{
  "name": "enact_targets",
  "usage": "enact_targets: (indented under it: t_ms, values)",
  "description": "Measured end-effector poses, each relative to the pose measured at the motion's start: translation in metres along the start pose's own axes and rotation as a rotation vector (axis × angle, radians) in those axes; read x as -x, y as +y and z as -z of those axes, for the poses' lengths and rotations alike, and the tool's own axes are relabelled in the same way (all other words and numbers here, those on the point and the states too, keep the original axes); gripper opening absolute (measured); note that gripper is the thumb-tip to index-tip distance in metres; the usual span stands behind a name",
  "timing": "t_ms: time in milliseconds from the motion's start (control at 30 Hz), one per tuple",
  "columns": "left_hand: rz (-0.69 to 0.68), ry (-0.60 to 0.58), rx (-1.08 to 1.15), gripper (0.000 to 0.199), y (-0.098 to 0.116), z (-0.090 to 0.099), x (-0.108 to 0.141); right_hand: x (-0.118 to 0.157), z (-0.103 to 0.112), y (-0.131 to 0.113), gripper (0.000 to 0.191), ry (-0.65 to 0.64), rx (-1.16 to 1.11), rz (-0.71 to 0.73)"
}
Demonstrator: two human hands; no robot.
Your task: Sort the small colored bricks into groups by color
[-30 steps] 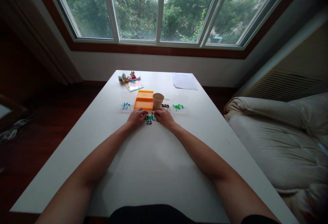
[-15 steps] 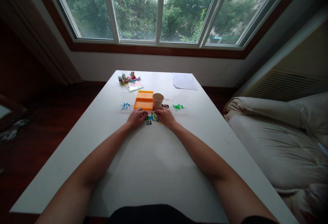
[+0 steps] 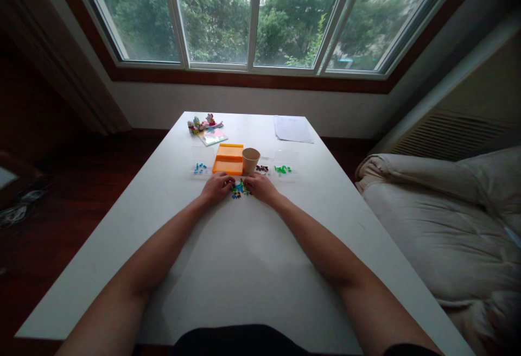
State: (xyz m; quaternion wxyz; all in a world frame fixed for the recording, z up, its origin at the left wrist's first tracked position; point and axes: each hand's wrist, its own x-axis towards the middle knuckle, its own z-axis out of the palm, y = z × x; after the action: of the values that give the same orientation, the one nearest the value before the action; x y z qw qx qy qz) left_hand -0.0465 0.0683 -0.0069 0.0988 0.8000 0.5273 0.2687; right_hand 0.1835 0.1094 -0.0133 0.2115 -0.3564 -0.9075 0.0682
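Fingers of the left hand (image 3: 215, 187) bent inward, gap narrow, tips at the left edge of the pile of small pieces (image 3: 238, 189). Fingers of the right hand (image 3: 262, 187) also curled and narrow, at the pile's right edge. Couldn't tell whether either pinched a piece; too small.

Left to right: cables (image 3: 16, 214) lay on the dark floor, far left. Small figures (image 3: 199, 124) stood at the far left corner of the white table (image 3: 244, 269), a flat card (image 3: 214, 137) just nearer. Left clear box (image 3: 202, 155) held blue pieces (image 3: 200, 168). Orange tray (image 3: 228, 167) sat right of that, just beyond the left hand. Pile lay on the tabletop between the hands, near side of tray and cup; blue, green, yellow and dark bits mixed. Paper cup (image 3: 251, 159) stood upright, just right of the tray, beyond the right hand. Dark brown pieces (image 3: 262, 169) lay right of the cup, then green pieces (image 3: 283, 170) in the right clear box (image 3: 286, 157). Paper sheets (image 3: 293, 129) lay flat, far right corner. Pale sofa (image 3: 439, 226) stood right of the table.
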Motion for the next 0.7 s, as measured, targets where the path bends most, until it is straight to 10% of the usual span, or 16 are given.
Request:
enact_targets:
  t_ms: [700]
  values:
    - [-0.032,-0.014,0.039,0.023,-0.005,0.003,0.003,0.034,0.037,0.081,0.016,0.826,-0.22,-0.562]
